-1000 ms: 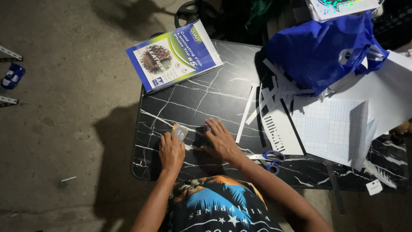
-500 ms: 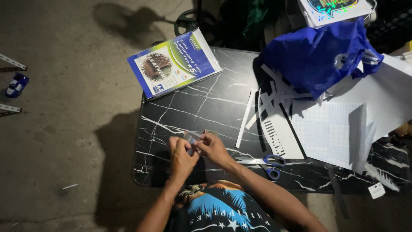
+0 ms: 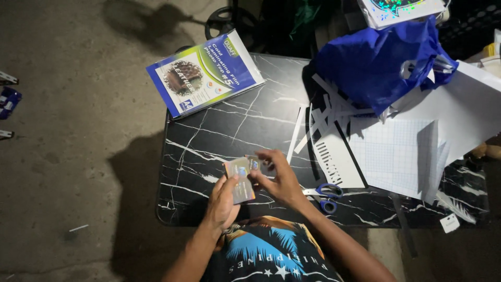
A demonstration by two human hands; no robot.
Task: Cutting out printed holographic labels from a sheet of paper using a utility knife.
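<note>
While both hands work above the near edge of the black marble-patterned table (image 3: 219, 130), left hand (image 3: 222, 201) pinches a small card (image 3: 239, 179), long axis upright; right hand (image 3: 276, 180) pinches a second card (image 3: 259, 166) just right, overlapping. Scissors (image 3: 326, 196) nearest the right hand.

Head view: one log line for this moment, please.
left hand: holds small card | right hand: pinches second card | both above black marble table | blue-handled scissors right of hands
</note>
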